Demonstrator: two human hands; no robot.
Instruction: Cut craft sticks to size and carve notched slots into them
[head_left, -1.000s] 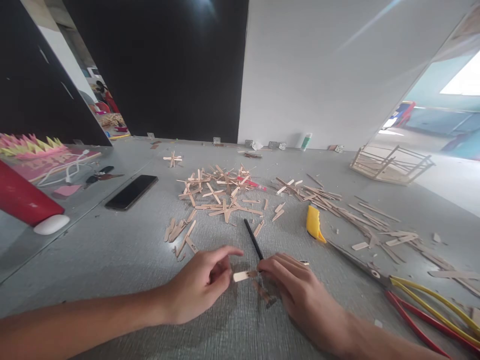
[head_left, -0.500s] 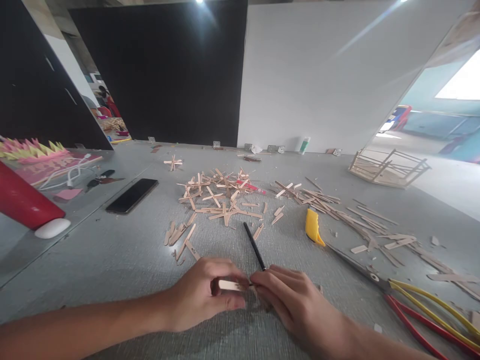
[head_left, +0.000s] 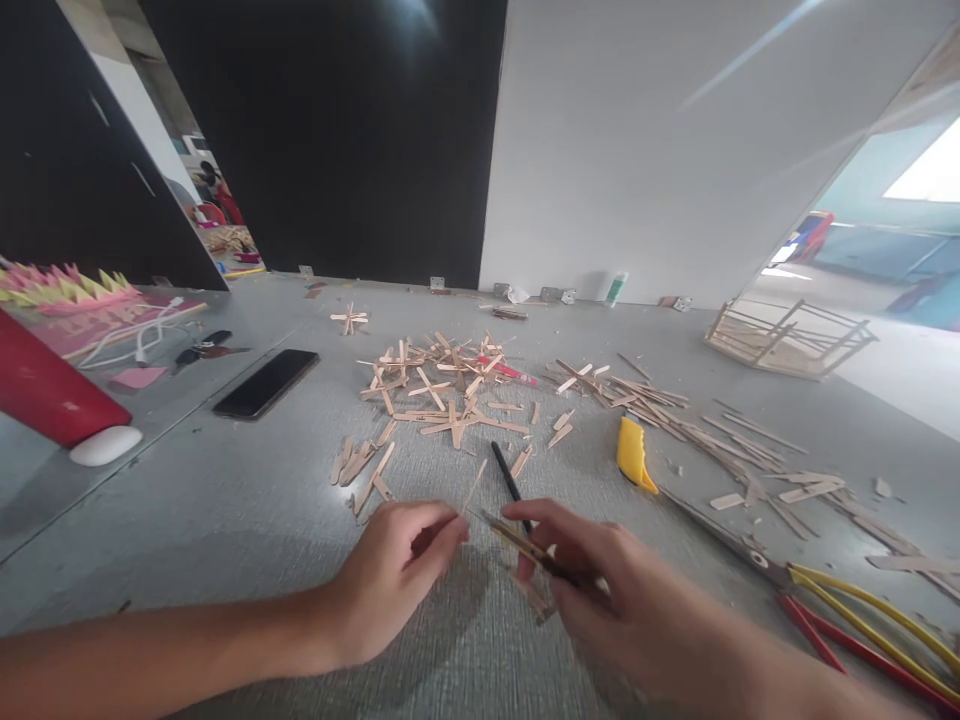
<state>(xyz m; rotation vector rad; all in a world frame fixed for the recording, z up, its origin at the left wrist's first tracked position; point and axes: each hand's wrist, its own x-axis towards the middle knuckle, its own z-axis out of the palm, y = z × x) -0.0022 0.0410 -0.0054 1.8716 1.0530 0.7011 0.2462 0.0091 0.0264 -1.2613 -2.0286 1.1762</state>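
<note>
My left hand (head_left: 409, 575) pinches a thin wooden craft stick (head_left: 474, 487), which points up and away from the fingertips. Its thumb and forefinger are closed together. My right hand (head_left: 600, 575) grips a slim pointed tool (head_left: 525, 545) with a brass-coloured front and a dark handle; its exact kind is unclear. The tool's tip is close to the left fingertips, and I cannot tell whether it touches the stick. Just beyond the right fingers, a black pen-like rod (head_left: 505, 470) lies on the table. Small wood scraps (head_left: 536, 600) lie under the right hand.
Craft-stick pieces, some joined into crosses (head_left: 454, 425), lie ahead. A yellow-handled cutter (head_left: 636, 455), large snips (head_left: 862, 595) and loose strips (head_left: 652, 400) are rightward. A phone (head_left: 266, 384) and red bottle (head_left: 56, 385) lie left. A small stick fence (head_left: 791, 340) stands far right.
My hands have moved slightly apart. The stick in my left hand has turned from sideways to pointing away, and the tool in my right hand now shows.
</note>
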